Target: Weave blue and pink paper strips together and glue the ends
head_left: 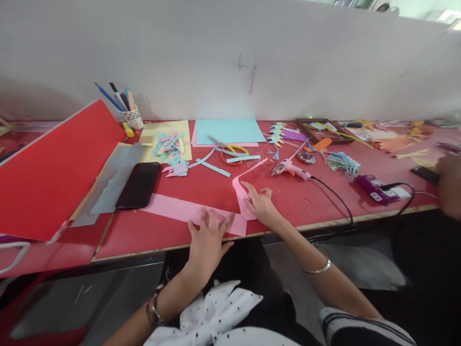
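Pink strip point(175, 208), one: lying flat near the front edge of the worktop point(201, 187), left end stopping beside a black phone point(139, 185). Left hand point(206, 242): spreading wide, fingertips resting on the strip. Right hand point(262, 205): lying over a second, curling pink piece point(240, 192); whether it is pinching is not showing. Likely risks: uneven pressure creasing the paper; a careless drag pulling the strip's corner over the edge. Hidden: paper beneath both hands. Blurring, cut off: another person's hand point(451, 187), far right.
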Demonstrator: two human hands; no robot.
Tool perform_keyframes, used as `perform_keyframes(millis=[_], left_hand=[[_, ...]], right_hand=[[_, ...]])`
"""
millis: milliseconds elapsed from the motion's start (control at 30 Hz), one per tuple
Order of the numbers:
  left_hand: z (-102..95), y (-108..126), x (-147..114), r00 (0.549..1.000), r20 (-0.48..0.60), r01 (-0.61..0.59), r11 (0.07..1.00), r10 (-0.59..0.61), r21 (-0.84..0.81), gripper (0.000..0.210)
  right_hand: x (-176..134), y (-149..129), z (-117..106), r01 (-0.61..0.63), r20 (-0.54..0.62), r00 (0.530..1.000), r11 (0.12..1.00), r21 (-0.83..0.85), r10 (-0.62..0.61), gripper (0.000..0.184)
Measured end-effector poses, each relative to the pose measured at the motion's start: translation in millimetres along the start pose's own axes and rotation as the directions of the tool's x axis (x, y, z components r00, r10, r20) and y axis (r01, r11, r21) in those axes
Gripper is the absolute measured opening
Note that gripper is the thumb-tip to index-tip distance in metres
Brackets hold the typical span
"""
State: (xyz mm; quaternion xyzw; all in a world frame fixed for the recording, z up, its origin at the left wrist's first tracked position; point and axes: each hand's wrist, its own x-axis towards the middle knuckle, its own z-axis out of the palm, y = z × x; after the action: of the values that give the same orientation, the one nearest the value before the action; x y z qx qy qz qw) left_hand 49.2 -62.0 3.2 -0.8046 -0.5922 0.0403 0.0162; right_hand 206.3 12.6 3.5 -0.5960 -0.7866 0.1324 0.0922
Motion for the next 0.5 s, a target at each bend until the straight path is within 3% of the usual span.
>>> perform_keyframes(millis=[333,500], left_hand=[[4.9,-25.7,-17.2,0.995,-0.091,0.05,0.999,-0.051,-0.02,0.05],[1.5,-47.1,-19.2,0.975,-0.135,-0.208,0.944,0.178,-0.257,0.045]], right_hand=[[0.6,4.2,3.0,0.029,-0.014,0.999,0.999,0.015,-0.028,0.048],[-0.5,1.9,3.3,0.011,-0.034,0.999,1.0,-0.005,-0.011,0.045]])
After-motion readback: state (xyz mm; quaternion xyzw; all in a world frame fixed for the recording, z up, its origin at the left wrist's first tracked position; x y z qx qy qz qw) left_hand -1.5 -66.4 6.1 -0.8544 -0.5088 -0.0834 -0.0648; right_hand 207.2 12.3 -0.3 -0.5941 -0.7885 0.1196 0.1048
